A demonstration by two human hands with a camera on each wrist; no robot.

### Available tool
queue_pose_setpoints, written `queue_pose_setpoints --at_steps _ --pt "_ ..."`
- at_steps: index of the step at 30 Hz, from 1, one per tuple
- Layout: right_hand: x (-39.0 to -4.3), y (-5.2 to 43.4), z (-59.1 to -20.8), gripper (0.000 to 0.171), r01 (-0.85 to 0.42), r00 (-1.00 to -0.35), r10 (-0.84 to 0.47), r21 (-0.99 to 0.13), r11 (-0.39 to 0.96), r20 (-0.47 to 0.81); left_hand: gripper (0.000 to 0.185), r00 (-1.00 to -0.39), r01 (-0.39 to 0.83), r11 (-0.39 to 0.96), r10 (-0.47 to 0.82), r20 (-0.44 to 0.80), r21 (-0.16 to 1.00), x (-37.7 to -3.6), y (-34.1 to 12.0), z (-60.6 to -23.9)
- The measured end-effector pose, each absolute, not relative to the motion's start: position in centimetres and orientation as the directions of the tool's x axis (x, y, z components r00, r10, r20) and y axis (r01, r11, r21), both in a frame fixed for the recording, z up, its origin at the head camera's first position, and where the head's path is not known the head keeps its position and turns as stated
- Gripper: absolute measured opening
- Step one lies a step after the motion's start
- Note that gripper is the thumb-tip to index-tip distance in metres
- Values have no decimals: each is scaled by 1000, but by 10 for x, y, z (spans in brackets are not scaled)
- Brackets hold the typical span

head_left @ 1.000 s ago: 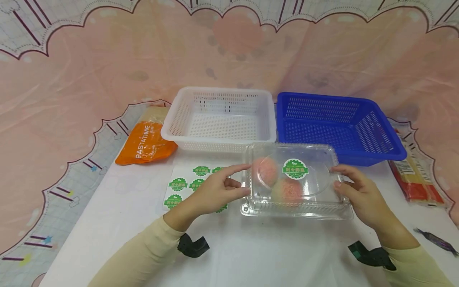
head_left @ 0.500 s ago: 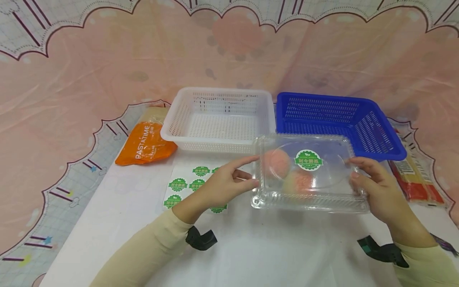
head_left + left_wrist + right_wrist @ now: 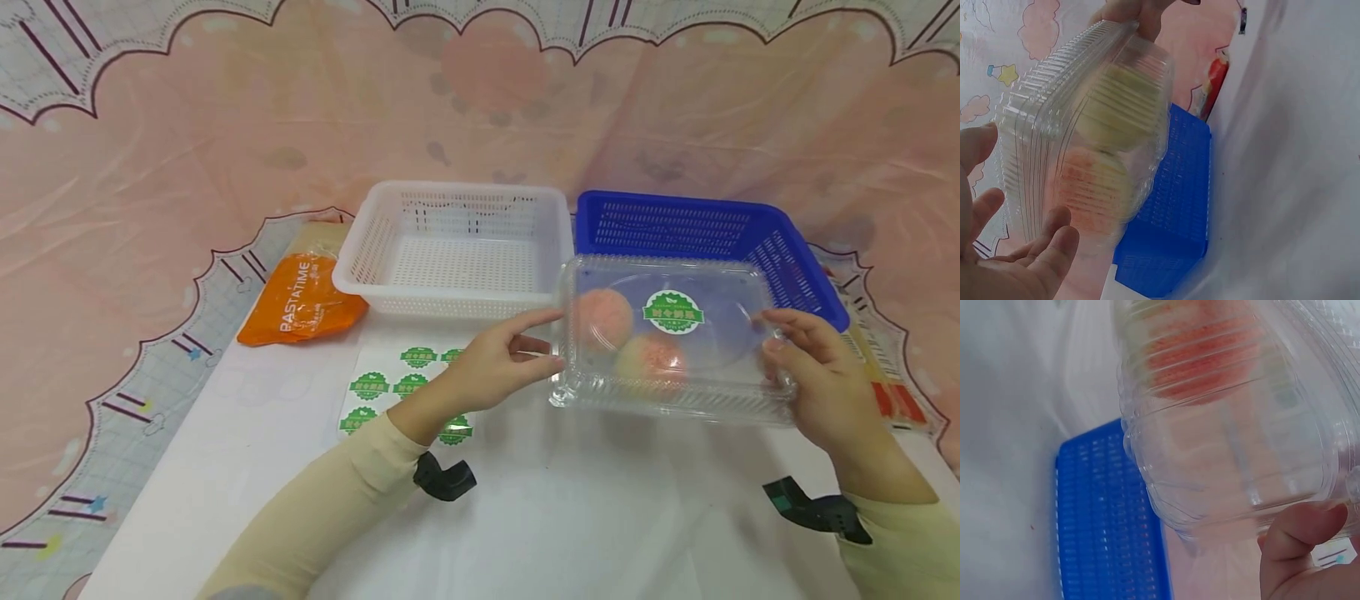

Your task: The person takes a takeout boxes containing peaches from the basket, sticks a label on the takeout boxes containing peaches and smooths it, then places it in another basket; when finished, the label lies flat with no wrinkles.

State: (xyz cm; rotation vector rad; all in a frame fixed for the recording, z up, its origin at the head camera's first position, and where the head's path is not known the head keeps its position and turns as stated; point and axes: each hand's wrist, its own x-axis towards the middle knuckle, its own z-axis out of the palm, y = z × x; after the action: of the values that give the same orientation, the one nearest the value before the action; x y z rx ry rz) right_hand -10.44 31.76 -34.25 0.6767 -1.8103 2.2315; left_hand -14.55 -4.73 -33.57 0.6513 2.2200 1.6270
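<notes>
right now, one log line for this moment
left hand: holds clear clamshell box | right hand: holds it | box: lifted, by blue basket | two peaches inside

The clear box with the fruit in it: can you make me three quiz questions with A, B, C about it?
1. Where is the clear box?
A. Inside the white basket
B. Held up in front of the blue basket
C. On the orange bag

2. How many pink fruits are inside it?
A. Two
B. Five
C. None

3. Is its lid open or closed?
A. Wide open
B. Taken off
C. Closed

Answers: 1 B, since the left hand and right hand hold its two ends near the blue basket, not the white basket. 2 A, two round fruits show through the plastic. 3 C, the lid with the green sticker lies shut on top.
</notes>
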Motion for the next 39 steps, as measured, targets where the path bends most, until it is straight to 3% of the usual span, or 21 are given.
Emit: queue_pose_setpoints --at_steps 5,10,17,22,35,39 --pt "-107 324 -338 40 -412 -900 -49 -882 -228 433 59 -854 192 236 519 44 953 -152 -35 -334" --pt "-116 332 -337 40 -394 -899 -60 -863 -315 433 56 -859 202 230 509 60 952 -159 -24 -333" --pt "-123 339 -335 31 -351 -934 60 -873 -338 352 49 -876 194 177 473 90 965 -169 -3 -335" --pt "-127 345 -335 31 -316 -947 73 -859 -404 314 49 -873 210 132 472 125 969 -173 5 -333" --pt "-133 357 -326 28 -324 -945 148 -896 -304 292 47 -884 162 85 455 106 983 -186 8 -342" --pt "-134 363 -324 28 -308 -950 159 -874 -375 267 46 -902 142 99 423 87 985 -190 9 -348"
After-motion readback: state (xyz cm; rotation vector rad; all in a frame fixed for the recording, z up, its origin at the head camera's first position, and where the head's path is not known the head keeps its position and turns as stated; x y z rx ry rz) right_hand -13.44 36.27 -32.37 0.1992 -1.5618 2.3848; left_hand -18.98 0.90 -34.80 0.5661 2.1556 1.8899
